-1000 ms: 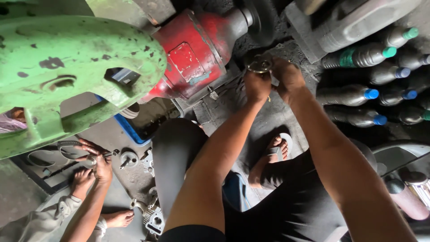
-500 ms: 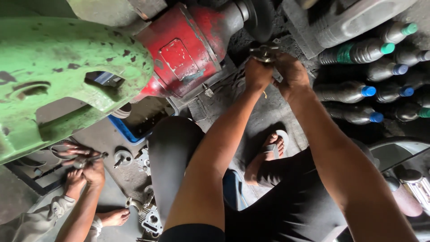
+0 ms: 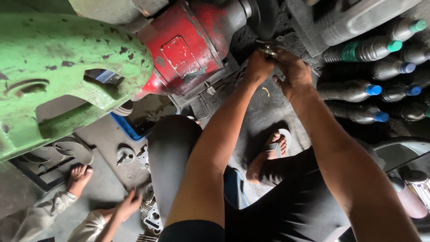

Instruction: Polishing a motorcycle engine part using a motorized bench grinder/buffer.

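My left hand (image 3: pixel 259 67) and my right hand (image 3: pixel 293 71) meet at the top centre, both closed around a small metal part (image 3: pixel 268 47) held between the fingertips. The part sits just below the dark round end (image 3: pixel 257 15) of a red motor (image 3: pixel 188 45). A green machine housing (image 3: pixel 58 67) fills the upper left. My knees and a sandalled foot (image 3: pixel 271 154) show below my arms.
Several dark plastic bottles (image 3: pixel 358 89) with blue and green caps lie stacked at the right. Another person's hands (image 3: pixel 127 206) and foot (image 3: pixel 79 177) are at the lower left among metal engine parts (image 3: pixel 150 215). A blue tray (image 3: pixel 130 130) sits under the motor.
My view has shifted, so machine and hands sit higher in the picture. The other person's hands have moved lower and to the right. My hands stay on the small part.
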